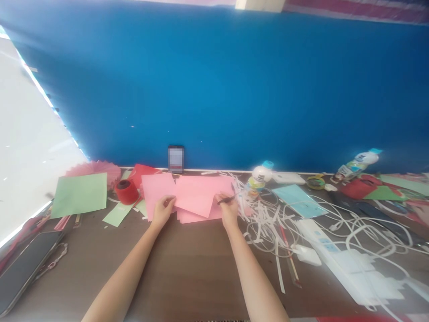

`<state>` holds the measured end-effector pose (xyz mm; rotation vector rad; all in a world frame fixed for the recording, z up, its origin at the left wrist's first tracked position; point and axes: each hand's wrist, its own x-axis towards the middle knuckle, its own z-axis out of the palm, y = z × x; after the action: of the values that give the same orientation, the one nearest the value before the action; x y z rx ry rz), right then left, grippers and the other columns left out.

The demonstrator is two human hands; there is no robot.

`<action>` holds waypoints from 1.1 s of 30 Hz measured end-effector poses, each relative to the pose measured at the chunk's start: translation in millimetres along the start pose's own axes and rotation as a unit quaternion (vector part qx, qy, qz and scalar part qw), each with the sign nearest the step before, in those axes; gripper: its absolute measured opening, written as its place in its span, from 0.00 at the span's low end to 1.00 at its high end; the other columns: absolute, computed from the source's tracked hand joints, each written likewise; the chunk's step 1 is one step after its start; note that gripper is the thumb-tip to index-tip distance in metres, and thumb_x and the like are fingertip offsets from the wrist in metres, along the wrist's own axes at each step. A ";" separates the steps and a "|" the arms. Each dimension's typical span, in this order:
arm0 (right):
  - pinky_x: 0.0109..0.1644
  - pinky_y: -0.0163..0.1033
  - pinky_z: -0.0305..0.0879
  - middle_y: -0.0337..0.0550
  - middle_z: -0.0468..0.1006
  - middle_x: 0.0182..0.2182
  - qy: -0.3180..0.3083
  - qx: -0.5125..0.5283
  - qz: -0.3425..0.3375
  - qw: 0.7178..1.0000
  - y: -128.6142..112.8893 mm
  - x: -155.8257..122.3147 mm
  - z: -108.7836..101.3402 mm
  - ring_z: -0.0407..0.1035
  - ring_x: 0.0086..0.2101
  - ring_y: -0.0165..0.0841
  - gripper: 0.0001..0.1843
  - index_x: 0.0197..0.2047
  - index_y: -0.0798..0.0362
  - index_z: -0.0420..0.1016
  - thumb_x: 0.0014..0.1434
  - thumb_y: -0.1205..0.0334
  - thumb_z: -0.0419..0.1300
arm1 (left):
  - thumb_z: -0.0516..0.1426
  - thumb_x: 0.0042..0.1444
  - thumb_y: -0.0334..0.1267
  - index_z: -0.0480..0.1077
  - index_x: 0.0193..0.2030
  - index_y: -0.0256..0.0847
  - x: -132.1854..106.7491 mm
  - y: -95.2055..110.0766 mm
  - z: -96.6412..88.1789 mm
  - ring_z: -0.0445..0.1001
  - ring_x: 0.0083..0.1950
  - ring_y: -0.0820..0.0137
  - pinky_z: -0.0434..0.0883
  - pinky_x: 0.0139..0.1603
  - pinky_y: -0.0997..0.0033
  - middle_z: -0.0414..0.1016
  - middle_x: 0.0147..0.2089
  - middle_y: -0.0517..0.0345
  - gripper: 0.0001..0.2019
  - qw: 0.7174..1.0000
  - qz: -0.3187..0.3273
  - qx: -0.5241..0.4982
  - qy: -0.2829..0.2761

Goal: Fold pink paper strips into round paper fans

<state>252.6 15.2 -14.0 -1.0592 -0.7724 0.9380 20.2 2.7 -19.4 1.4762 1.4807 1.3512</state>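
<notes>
A pink paper sheet (196, 192) lies between my hands, its lower edge slanting over another pink sheet (194, 218). My left hand (163, 210) has thumb and fingers pinched at its left edge. Beneath and behind that hand is one more pink sheet (156, 185). At the right side of the paper, my right hand (228, 210) is closed around a slim dark tool (226, 200), which points toward the sheet. Its exact kind is too blurred to make out.
A phone (176, 158) leans on the blue wall. Left are green paper (80, 194), a red tape roll (126, 191) and a dark phone (28, 268). Right are a bottle (258, 179), paper strips (264, 221), tangled white cables (355, 223) and a power strip (330, 255).
</notes>
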 end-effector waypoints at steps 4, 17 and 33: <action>0.38 0.45 0.68 0.46 0.76 0.30 -0.008 -0.055 0.002 0.998 0.5 -0.1 -2.1 0.71 0.32 0.36 0.18 0.34 0.57 0.71 0.37 0.59 0.65 | 0.53 0.48 0.44 0.70 0.33 0.36 -0.7 2.0 -0.4 0.73 0.39 0.65 0.70 0.41 0.67 0.75 0.37 0.50 0.14 1.000 0.000 0.000 0.000; 0.34 0.41 0.67 0.44 0.75 0.29 0.000 -0.084 -0.021 0.996 5.0 3.6 -4.9 0.70 0.32 0.35 0.17 0.32 0.56 0.72 0.37 0.60 0.65 | 0.54 0.47 0.45 0.70 0.31 0.37 -0.4 0.9 0.5 0.73 0.37 0.66 0.71 0.37 0.68 0.75 0.36 0.52 0.13 1.000 -0.017 -0.008 -0.016; 0.28 0.38 0.66 0.40 0.74 0.24 0.101 -0.095 -0.068 0.988 -0.4 8.7 -16.2 0.70 0.24 0.33 0.14 0.34 0.58 0.68 0.43 0.61 0.59 | 0.53 0.47 0.43 0.70 0.32 0.35 1.7 -0.5 -2.8 0.72 0.39 0.65 0.69 0.41 0.67 0.75 0.36 0.51 0.12 1.000 -0.001 0.009 0.000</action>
<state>270.5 17.0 -18.0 -1.2302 -0.7646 0.6389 17.1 3.9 -18.8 1.4873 1.4975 1.3393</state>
